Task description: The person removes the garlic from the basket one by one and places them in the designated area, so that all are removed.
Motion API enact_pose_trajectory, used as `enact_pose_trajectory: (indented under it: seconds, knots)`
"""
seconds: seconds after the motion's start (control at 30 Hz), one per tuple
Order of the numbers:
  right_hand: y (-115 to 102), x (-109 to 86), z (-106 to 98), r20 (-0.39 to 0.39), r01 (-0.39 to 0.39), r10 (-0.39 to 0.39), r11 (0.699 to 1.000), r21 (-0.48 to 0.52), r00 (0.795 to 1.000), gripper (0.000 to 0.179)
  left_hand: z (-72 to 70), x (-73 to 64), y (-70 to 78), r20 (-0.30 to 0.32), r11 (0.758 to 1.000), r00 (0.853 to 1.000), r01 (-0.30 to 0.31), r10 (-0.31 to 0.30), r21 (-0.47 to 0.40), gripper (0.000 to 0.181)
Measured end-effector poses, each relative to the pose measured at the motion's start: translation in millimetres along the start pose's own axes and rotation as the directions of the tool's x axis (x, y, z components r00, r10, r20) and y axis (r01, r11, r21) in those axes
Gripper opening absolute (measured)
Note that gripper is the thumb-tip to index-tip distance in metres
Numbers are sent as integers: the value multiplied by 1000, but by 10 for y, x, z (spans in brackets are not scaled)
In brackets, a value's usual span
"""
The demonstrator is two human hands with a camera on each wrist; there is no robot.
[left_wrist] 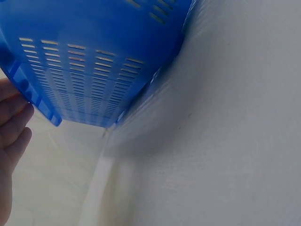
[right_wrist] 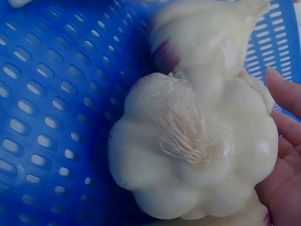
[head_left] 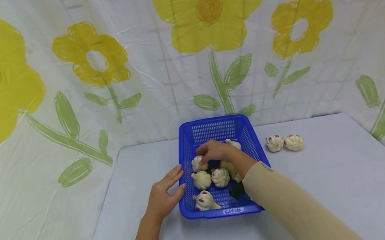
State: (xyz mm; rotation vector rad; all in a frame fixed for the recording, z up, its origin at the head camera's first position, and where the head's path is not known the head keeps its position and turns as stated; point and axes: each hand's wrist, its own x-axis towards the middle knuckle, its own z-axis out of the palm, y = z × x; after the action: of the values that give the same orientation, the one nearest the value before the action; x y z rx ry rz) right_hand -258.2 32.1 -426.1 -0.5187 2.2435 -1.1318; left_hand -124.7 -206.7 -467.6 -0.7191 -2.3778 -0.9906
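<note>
A blue plastic basket (head_left: pixel 184 200) stands on the table with several garlic bulbs in it, among them a front-left bulb (head_left: pixel 204 201) and a middle bulb (head_left: pixel 220 177). My right hand (head_left: pixel 217 150) reaches into the basket, thumb and fingers bent over a garlic bulb (head_left: pixel 198 164) near the left wall. In the right wrist view a large bulb (right_wrist: pixel 188 150) with root hairs hides part of that hand (right_wrist: pixel 284 179). Against the left rim rest the extended fingers of my left hand (head_left: pixel 162 196); the left wrist view shows these fingertips (left_wrist: pixel 21 115) at the rim.
Two more garlic bulbs, one (head_left: pixel 274 143) beside the other (head_left: pixel 293 142), lie on the white table (head_left: pixel 327 176) right of the basket. Behind the table hangs a white curtain (head_left: pixel 149 113) printed with yellow flowers. Dark wrist devices show near both sleeves.
</note>
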Motion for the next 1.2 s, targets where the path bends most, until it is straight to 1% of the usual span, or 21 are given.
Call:
enact_pose_trajectory:
  seconds: [0.13,0.23,0.33,0.47,0.63,0.73,0.87,1.03,1.2]
  knots:
    - [15,29,11,9,3,-3,1000,-12,1000,66,0,0,0,7,1000,1000,7,-7,-2,44]
    - [11,33,22,19,5,-5,999,-49,1000,67,1,0,1,-6,1000,1000,-8,8,-4,44]
    - [1,33,33,29,10,-7,992,-126,1000,68,8,-2,-2,-23,1000,999,-24,24,-6,45]
    - [-7,44,44,37,16,-7,971,-238,999,65,19,-11,-14,-27,1000,999,-24,24,-5,45]
    - [-9,49,42,43,13,0,953,-302,999,62,25,-22,-23,-21,1000,1000,-18,17,-3,45]
    - [-14,47,38,39,13,0,950,-312,999,62,22,-21,-19,-24,1000,1000,-17,17,-5,45]
    - [-23,40,29,31,0,9,954,-300,999,62,15,-15,-12,-21,1000,1000,-16,16,-3,45]
    - [-26,43,17,33,9,-1,967,-253,999,62,4,-10,-4,-4,1000,1000,-1,1,2,45]
    - [-23,31,-6,30,38,-33,979,-200,999,60,14,-12,-17,-20,1000,1000,-16,16,2,44]
